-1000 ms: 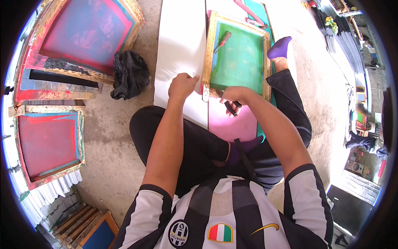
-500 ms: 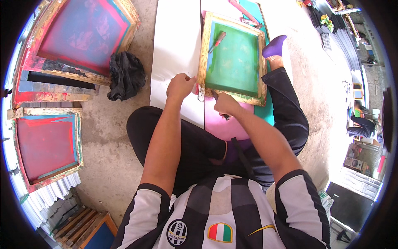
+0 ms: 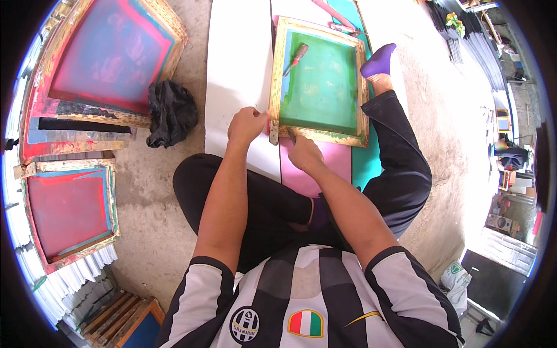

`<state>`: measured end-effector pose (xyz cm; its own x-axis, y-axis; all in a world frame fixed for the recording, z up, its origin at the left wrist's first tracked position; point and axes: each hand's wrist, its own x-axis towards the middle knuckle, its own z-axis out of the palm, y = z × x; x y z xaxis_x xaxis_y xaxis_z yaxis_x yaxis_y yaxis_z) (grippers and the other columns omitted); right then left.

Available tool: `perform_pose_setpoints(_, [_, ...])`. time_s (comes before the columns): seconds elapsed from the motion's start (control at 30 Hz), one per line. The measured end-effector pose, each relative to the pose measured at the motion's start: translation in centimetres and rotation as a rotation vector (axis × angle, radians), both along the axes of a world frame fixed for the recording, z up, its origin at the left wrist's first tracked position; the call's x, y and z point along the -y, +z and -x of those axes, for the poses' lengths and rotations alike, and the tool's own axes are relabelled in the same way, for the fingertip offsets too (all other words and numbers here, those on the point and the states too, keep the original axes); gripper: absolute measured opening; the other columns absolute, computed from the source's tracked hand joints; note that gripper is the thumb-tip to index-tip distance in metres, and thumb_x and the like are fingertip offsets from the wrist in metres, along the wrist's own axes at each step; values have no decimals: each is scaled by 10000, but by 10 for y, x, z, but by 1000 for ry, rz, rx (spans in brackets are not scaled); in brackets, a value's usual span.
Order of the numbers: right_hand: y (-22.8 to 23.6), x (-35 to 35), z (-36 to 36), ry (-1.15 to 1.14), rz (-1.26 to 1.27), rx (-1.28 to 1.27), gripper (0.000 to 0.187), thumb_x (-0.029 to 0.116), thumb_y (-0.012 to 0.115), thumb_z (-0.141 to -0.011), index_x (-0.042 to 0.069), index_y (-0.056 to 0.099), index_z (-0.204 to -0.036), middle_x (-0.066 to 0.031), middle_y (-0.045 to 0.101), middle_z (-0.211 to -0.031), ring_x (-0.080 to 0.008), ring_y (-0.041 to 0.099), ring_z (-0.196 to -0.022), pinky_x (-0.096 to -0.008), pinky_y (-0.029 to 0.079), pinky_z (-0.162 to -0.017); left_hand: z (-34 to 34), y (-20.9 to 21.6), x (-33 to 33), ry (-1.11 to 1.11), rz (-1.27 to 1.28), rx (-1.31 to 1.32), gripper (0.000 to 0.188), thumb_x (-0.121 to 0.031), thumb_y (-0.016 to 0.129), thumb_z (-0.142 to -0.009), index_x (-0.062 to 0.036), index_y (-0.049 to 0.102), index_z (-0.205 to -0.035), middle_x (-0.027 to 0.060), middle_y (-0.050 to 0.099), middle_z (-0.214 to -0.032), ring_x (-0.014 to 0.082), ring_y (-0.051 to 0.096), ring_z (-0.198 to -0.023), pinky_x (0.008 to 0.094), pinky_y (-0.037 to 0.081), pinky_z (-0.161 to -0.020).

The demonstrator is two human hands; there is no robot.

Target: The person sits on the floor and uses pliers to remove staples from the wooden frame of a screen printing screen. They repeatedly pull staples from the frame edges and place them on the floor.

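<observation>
A wooden screen-printing frame (image 3: 277, 69) with green mesh lies before me. Closed beside its near left corner, my left hand (image 3: 246, 125) has its fingertips near a small red patch; what they pinch, if anything, is hidden. A narrow metal plate (image 3: 274, 134) sticks out from that corner. My right hand (image 3: 306, 155) is wrapped around a hand tool (image 3: 292, 135) whose dark metal tip meets the frame's near edge; its kind is hidden by my fingers. On the mesh rests a screwdriver (image 3: 300, 54) with a red-and-black handle.
The frame lies across white, pink (image 3: 299, 174) and teal (image 3: 366, 162) sheets. Beyond it is a red-handled tool (image 3: 336, 14). A black plastic bag (image 3: 172, 113) and more printing frames (image 3: 111, 194) stand at the left. My foot (image 3: 378, 62) is beside the frame's right edge.
My right hand has turned and shifted slightly left along the near edge, with the tool's tip still at the frame. The whole view has shifted a little.
</observation>
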<state>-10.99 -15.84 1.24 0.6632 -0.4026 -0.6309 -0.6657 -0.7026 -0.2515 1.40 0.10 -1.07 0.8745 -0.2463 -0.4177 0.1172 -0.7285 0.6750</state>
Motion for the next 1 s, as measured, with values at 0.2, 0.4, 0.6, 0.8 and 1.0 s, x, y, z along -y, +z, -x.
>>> perform_pose_setpoints(0.2, [2, 2, 0, 25, -24, -17, 415, 115, 561, -892, -1, 660, -1277, -286, 691, -1239, -417, 673, -1187, -510, 531, -1018, 0, -2, -1, 1, -6, -18, 659, -563, 684, -873, 69, 745, -1046, 257, 750, -977, 372, 735, -938, 439, 556, -851])
perform_pose_setpoints(0.4, [14, 0, -1, 16, -35, -14, 427, 108, 583, -875, -5, 658, -1279, -274, 696, -1236, -405, 676, -1186, -499, 536, -1014, 1, -7, -2, -3, -44, 0, 651, -557, 691, -876, 71, 746, -1038, 256, 750, -979, 371, 735, -933, 437, 556, -848])
perform_pose_setpoints(0.6, [3, 3, 1, 27, -37, -2, 413, 104, 586, -872, 17, 664, -1268, -290, 697, -1214, -420, 687, -1156, -513, 548, -991, 3, -7, 0, -13, -56, 2, 625, -544, 694, -885, 64, 748, -1022, 261, 746, -976, 368, 731, -939, 438, 554, -846])
perform_pose_setpoints(0.8, [-10, -5, 10, -4, 3, 50, 406, 130, 567, -896, 34, 615, -1287, -276, 717, -1150, -423, 700, -1120, -529, 555, -968, 2, -14, -2, -12, -36, 29, 644, -537, 694, -882, 85, 743, -1040, 273, 742, -972, 372, 728, -937, 446, 550, -845])
perform_pose_setpoints(1.0, [-20, 2, 19, -25, -62, 62, 374, 201, 599, -898, 58, 616, -1243, -279, 720, -1089, -448, 704, -1060, -545, 561, -924, 3, -17, -5, -25, -27, 13, 623, -508, 692, -887, 95, 743, -1033, 280, 744, -966, 393, 728, -922, 456, 549, -840])
